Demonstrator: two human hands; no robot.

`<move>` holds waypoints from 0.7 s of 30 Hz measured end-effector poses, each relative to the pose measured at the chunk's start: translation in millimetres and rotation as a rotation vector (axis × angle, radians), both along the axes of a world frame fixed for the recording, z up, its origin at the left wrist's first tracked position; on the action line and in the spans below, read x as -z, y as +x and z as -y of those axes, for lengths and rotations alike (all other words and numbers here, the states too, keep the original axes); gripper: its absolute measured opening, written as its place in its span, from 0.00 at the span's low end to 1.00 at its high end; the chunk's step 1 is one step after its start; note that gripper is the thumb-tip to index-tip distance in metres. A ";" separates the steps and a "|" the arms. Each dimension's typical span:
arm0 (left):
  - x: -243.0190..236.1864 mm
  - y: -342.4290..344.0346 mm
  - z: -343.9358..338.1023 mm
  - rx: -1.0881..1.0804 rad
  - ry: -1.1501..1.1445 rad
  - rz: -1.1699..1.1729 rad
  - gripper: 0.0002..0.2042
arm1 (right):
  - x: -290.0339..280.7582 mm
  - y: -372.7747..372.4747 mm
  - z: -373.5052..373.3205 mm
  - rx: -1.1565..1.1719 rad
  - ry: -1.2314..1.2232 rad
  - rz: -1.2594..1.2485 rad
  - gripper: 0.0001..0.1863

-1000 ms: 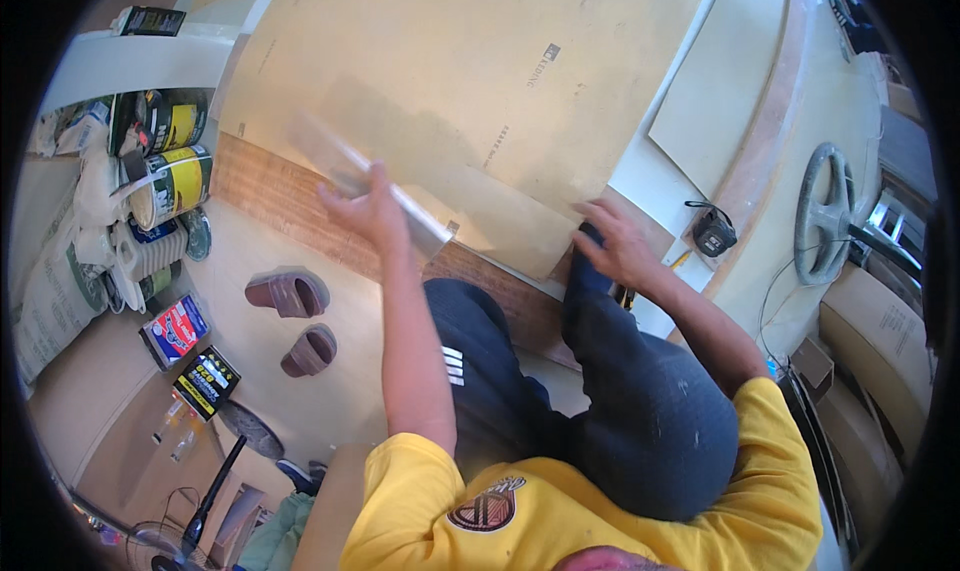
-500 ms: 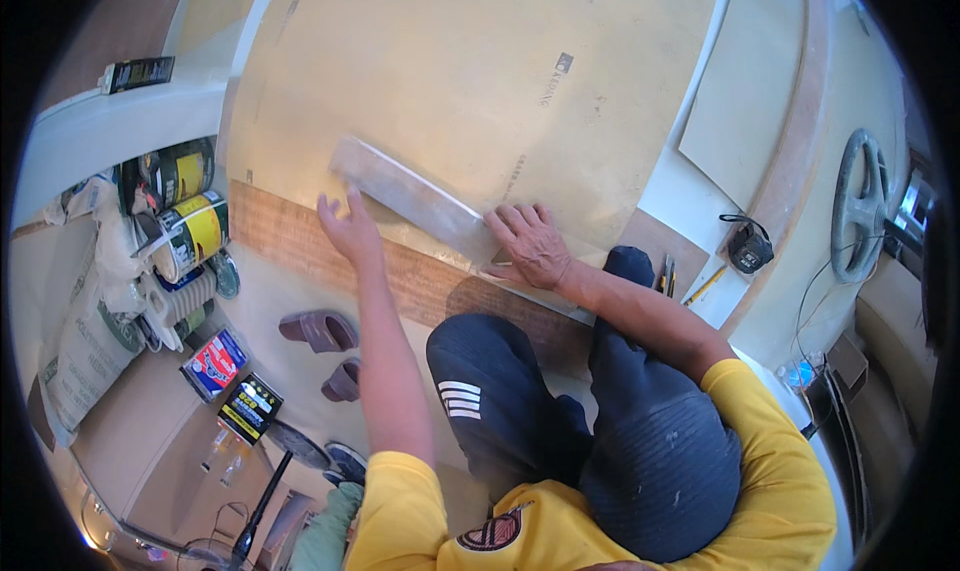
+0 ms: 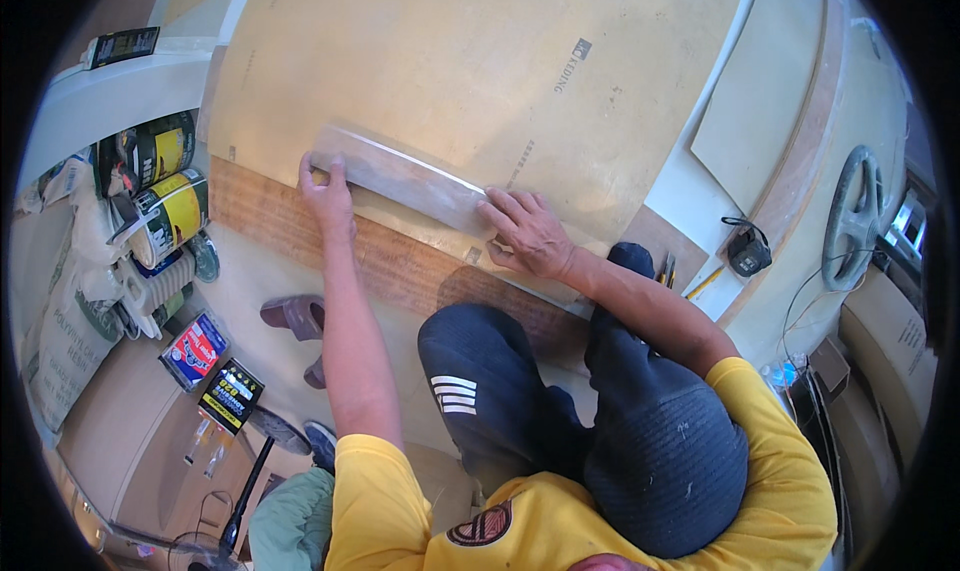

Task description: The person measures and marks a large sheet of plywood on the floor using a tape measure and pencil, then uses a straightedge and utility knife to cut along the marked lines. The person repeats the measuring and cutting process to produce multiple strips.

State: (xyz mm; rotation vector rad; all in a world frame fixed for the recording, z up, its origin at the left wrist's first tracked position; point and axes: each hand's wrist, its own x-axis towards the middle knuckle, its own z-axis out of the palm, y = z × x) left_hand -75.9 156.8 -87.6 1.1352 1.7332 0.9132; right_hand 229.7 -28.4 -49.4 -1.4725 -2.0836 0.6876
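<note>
A long, flat, pale metal-looking straightedge (image 3: 403,176) lies at a slant on a large yellowish printed sheet (image 3: 450,61). My left hand (image 3: 326,193) pinches its left end. My right hand (image 3: 528,233) grips the right end, fingers bent over it. Beneath the sheet's near edge runs a reddish wood board (image 3: 265,221). Right of the sheet are a black tape measure (image 3: 749,252), a yellow pencil (image 3: 704,283) and slim dark tools (image 3: 668,271).
Paint cans (image 3: 170,201), sacks and packs crowd the left, with sandals (image 3: 290,316) on the floor nearby. A grey steering wheel (image 3: 840,216), cables and cardboard (image 3: 885,361) are at the right. My dark-trousered knees (image 3: 470,371) are below the board.
The straightedge, earlier in my raised left hand, now lies on the sheet. My right hand has moved onto its right end, and my left hand has closed on the left end again.
</note>
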 end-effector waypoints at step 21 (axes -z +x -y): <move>-21.1 25.8 13.3 -0.062 -0.045 0.012 0.39 | 10.4 11.8 23.0 0.162 -0.026 -0.054 0.39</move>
